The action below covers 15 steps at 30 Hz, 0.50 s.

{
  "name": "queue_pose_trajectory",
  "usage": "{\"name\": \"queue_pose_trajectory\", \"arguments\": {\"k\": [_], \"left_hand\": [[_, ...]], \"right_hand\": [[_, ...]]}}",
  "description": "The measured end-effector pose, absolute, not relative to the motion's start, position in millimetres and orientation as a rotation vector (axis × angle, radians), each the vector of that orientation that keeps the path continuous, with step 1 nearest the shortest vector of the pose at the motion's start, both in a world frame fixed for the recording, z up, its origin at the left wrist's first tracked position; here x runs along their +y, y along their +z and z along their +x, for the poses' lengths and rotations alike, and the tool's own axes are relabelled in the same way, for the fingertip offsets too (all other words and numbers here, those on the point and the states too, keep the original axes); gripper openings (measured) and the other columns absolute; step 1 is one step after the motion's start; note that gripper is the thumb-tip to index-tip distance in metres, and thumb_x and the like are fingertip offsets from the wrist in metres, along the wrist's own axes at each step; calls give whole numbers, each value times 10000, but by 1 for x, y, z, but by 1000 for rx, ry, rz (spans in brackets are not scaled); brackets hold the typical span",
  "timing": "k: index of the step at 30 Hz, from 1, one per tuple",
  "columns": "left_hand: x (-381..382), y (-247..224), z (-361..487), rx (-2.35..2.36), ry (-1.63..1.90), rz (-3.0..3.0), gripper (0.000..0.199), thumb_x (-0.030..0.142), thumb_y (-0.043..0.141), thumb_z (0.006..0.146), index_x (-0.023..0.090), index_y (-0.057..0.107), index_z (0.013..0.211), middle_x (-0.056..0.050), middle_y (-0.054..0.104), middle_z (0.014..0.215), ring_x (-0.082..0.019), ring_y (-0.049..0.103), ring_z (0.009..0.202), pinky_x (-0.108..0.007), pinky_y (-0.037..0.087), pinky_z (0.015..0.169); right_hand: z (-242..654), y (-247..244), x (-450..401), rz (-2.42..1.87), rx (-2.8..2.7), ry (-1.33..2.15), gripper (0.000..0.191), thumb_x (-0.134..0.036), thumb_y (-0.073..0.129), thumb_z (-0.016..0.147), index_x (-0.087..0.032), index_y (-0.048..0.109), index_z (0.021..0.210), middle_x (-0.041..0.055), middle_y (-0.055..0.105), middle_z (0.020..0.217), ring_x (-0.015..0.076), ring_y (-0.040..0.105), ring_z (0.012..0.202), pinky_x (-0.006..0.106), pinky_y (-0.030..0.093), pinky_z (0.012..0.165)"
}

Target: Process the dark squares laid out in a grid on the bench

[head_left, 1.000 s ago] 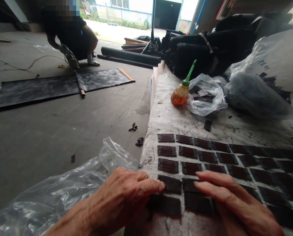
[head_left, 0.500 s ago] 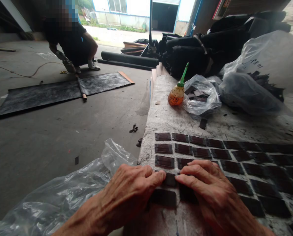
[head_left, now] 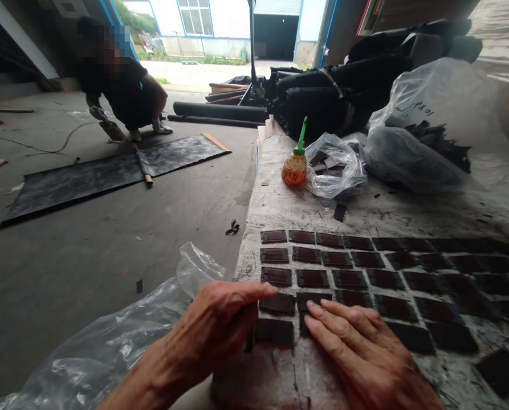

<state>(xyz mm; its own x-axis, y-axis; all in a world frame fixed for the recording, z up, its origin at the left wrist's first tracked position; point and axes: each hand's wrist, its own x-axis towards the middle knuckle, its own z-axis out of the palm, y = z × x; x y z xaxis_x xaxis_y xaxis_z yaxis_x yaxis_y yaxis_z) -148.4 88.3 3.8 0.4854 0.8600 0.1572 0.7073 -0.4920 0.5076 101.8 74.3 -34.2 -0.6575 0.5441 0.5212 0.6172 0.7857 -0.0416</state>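
Note:
Rows of small dark rectangular pieces (head_left: 313, 278) lie on a pale, stained cloth-like surface (head_left: 280, 208). My left hand (head_left: 224, 316) is at the left edge of the rows, index finger stretched out with its tip at the upper edge of one black piece (head_left: 277, 305); its other fingers are curled or hidden. Just below that, another black piece (head_left: 275, 332) lies beside this hand. My right hand (head_left: 361, 341) rests flat, fingers extended, with the tips on a black piece (head_left: 313, 299) and partly covering the one below it. Neither hand visibly grips anything.
A squeeze bottle (head_left: 294, 169) with orange liquid stands beyond the rows, next to a clear bag of scraps (head_left: 337, 165). Clear plastic (head_left: 121, 336) hangs at the left. On the floor, a person (head_left: 119, 85) crouches by a long black sheet (head_left: 78, 179).
The thumb and fingers have come away from the piece they were holding down between both hands. My left index finger now reaches out, and my right hand lies flatter. The view has shifted slightly.

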Motion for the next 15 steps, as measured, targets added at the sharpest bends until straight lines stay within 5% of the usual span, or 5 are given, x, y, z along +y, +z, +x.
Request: {"name": "queue_pose_trajectory", "arguments": {"k": [2, 4, 7, 15], "left_hand": [[87, 5, -145, 1299, 579, 2365, 330, 88, 308, 915, 211, 515, 1141, 2, 695, 1043, -86, 648, 906, -164, 454, 817], [86, 5, -136, 1272, 502, 2416, 325, 126, 322, 906, 250, 541, 1111, 18, 702, 917, -116, 659, 737, -196, 485, 653], [84, 0, -119, 1263, 281, 2499, 262, 143, 396, 886, 292, 588, 984, 54, 639, 700, -153, 572, 504, -263, 368, 433], [73, -14, -113, 1370, 144, 2581, 259, 183, 394, 905, 304, 545, 1078, 73, 607, 716, -145, 561, 564, -287, 347, 497]], "right_hand": [[104, -25, 77, -815, -2556, -216, 499, -584, 573, 806, -168, 672, 1062, 44, 703, 1099, 196, 643, 984, 319, 448, 818], [104, -19, 78, -825, -2553, -233, 555, -633, 575, 774, -165, 676, 1056, 40, 705, 1094, 195, 645, 974, 323, 433, 821], [99, -21, 73, -891, -2485, -201, 573, -646, 495, 820, -159, 674, 1063, 35, 709, 1086, 204, 645, 968, 342, 393, 850], [92, -29, 69, -968, -2328, 4, 560, -661, 440, 838, -195, 681, 1036, 17, 717, 1064, 205, 657, 934, 349, 348, 899]]}}
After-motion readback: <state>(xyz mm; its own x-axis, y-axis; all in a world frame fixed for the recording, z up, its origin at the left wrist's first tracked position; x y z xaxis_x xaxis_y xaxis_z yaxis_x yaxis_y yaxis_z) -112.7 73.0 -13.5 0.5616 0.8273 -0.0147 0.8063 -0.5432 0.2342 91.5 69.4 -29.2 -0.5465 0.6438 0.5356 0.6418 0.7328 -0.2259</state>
